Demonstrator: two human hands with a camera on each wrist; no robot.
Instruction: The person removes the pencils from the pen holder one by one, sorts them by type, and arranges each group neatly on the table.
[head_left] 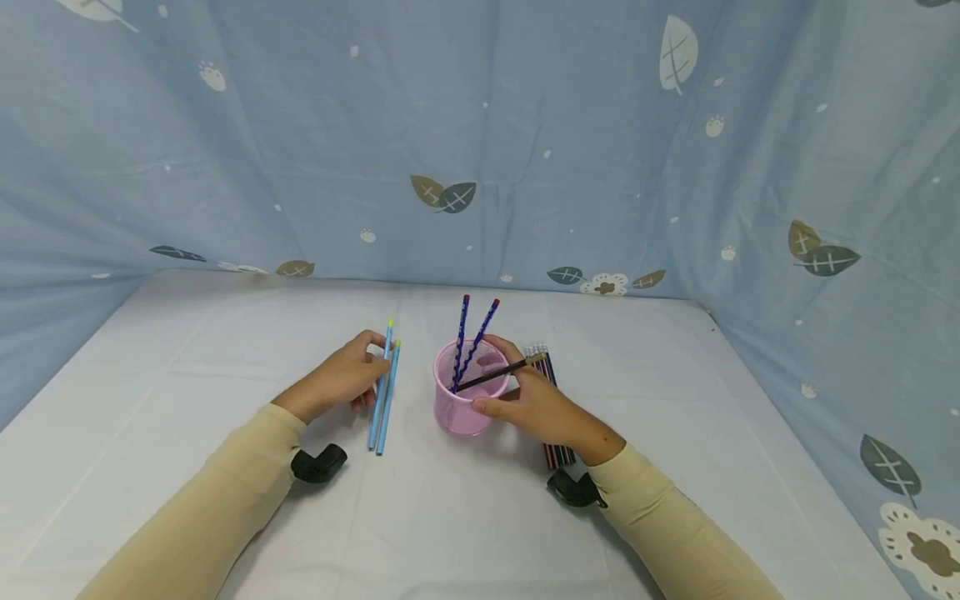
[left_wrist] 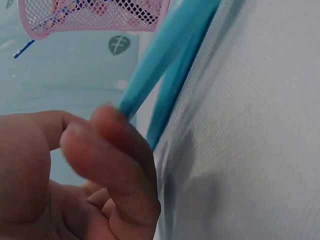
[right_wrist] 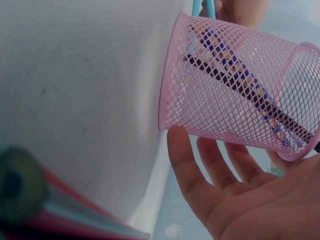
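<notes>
A pink mesh pencil cup [head_left: 459, 417] stands upright near the middle of the table. My right hand [head_left: 536, 404] holds its right side, thumb at the front rim and fingers around the back. Inside lean two dark blue patterned pencils [head_left: 462, 327] with red ends, plus a dark stick [head_left: 491, 375] with a tan end that slants right over the hand. To the left of the cup, my left hand [head_left: 341, 375] pinches one light blue pencil [head_left: 378, 400] with a yellow-green tip. A second light blue pencil [head_left: 391, 398] lies right beside it.
Several dark striped pencils [head_left: 553, 457] with pale ends lie side by side under my right hand and wrist, partly hidden. A white cloth covers the table [head_left: 465, 525]. Blue leaf-print fabric [head_left: 300, 150] hangs behind it and down the sides.
</notes>
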